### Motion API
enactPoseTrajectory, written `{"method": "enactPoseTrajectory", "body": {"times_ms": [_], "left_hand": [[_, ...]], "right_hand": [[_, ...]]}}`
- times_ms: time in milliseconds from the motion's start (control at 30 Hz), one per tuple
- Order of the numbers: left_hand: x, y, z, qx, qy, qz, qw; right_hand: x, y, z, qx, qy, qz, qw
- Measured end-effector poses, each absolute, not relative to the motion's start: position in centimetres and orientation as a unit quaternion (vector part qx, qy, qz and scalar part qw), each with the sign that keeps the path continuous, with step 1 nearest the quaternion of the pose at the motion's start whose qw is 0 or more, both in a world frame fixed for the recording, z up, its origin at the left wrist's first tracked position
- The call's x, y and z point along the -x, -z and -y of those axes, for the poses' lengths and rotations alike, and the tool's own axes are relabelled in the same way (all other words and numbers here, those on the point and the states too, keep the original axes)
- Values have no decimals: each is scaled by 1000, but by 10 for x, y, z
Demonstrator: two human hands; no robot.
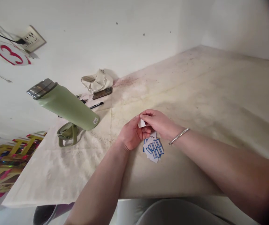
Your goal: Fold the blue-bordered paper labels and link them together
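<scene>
Right hand (pixel 159 123) pinching little white slip (pixel 141 124), left hand (pixel 131 133) kinda cupping alongside, can't tell if gripping; blue-marked cards (pixel 155 150) lying right beside.

Left of the fingers (pixel 147 117), green tumbler (pixel 67 106) and loop-handled lid (pixel 75 140); beyond the fingers to the left, pen (pixel 97 105), phone (pixel 102 93), cream bag (pixel 95 80).

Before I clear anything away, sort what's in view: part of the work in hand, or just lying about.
In the work:
- small white piece, at the fingertips of the left hand and right hand
- pile of blue-printed papers

Apparently lying about:
- green tumbler
- green handled lid
- pen
- phone
- pale bag
</scene>
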State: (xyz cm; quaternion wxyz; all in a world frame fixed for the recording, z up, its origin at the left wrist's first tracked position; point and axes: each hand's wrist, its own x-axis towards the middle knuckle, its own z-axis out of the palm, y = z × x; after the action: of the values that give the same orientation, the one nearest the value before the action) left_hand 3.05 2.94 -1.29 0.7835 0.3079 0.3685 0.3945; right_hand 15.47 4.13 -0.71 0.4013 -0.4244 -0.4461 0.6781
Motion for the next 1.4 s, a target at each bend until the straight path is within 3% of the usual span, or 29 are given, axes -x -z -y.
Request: {"method": "enactPoseTrajectory", "body": {"times_ms": [1100,1400], "left_hand": [[-35,11,-30,-264,-421,-380,780],[-37,9,-30,-233,-438,-403,769]], "right_hand": [[-153,12,-40,448,-600,531,397],[-155,16,-43,457,-464,648,395]]}}
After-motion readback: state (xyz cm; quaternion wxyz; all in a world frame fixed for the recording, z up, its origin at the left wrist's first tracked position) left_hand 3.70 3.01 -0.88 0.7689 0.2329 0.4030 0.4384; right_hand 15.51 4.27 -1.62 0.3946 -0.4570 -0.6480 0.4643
